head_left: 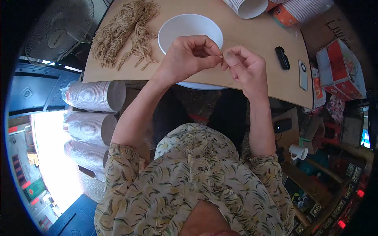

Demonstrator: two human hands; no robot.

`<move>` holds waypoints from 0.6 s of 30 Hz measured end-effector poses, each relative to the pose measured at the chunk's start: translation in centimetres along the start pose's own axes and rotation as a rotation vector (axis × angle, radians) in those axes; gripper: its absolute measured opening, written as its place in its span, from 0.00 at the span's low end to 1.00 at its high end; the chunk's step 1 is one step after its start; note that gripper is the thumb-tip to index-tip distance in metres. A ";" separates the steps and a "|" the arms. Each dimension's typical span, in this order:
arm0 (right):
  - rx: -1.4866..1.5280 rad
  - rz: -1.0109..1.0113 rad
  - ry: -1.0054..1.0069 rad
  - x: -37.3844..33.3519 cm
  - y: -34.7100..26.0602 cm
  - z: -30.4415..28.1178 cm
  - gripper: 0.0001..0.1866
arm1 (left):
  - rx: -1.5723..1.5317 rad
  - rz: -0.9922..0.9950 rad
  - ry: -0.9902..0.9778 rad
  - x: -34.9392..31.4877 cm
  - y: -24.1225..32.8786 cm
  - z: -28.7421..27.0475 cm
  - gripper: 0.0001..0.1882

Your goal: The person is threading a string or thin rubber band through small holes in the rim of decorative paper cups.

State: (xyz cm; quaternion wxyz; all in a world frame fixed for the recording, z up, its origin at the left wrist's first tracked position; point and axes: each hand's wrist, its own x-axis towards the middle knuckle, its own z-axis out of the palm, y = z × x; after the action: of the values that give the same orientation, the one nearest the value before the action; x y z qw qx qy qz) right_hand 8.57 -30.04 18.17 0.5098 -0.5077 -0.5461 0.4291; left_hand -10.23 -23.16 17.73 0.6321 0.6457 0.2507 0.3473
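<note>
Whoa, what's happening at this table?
A person is sitting at the table, working with both bare hands. The left hand and right hand meet at the fingertips, seeming to pinch something too small to make out. Just beyond the left hand is a white bowl. A heap of tan, stringy strands lies on the table's left side, and a phone lies on the right.

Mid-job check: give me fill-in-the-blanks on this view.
The tangled tan stringy bundle lies to the ____ of the round white bowl.
The bare hand nearer the small black oblong case is the ____ one.
Beside the pale wooden table, at left, are ____ plastic-wrapped stacks of white tubs.
Left; right; three.
</note>
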 end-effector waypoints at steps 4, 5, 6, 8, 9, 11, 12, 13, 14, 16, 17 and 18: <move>-0.021 -0.018 0.004 -0.1 0.2 0.1 0.09 | 0.120 -0.006 0.026 -0.1 0.6 0.5 0.14; -0.004 -0.023 0.008 -0.1 0.3 0.1 0.07 | 0.120 -0.007 0.027 -0.2 0.7 0.5 0.14; 0.013 -0.028 0.012 -0.1 0.4 0.0 0.06 | 0.157 0.007 0.022 -0.2 0.7 0.5 0.15; 0.050 0.000 0.027 -0.1 0.5 0.1 0.06 | 0.194 0.021 0.017 -0.2 0.6 0.6 0.17; 0.088 0.027 0.042 -0.2 0.5 0.1 0.05 | 0.161 0.049 0.045 -0.3 0.4 0.7 0.16; 0.138 0.066 0.059 -0.2 0.8 -0.1 0.05 | 0.127 0.078 0.073 -0.2 0.2 0.6 0.15; 0.189 0.106 0.076 -0.2 0.9 -0.2 0.06 | 0.115 0.067 0.080 -0.3 0.2 0.6 0.15; 0.188 0.106 0.076 -0.3 0.9 -0.2 0.06 | 0.103 0.056 0.087 -0.3 0.3 0.5 0.15; 0.212 0.110 0.087 -0.3 0.8 -0.2 0.07 | 0.103 0.056 0.086 -0.3 0.3 0.5 0.15; 0.235 0.114 0.098 -0.4 0.8 -0.3 0.08 | 0.021 0.043 0.073 -0.3 0.3 0.4 0.14; 0.232 0.113 0.088 -0.4 0.7 -0.3 0.09 | 0.021 0.043 0.074 -0.3 0.3 0.3 0.14; 0.230 0.112 0.078 -0.3 0.6 -0.3 0.09 | 0.025 0.041 0.067 -0.2 0.1 0.3 0.14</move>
State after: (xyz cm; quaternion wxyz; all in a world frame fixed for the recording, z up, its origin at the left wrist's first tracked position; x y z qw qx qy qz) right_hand 8.94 -30.30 17.55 0.5606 -0.4919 -0.4441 0.4965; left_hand -10.20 -23.51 17.85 0.6079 0.6467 0.2629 0.3784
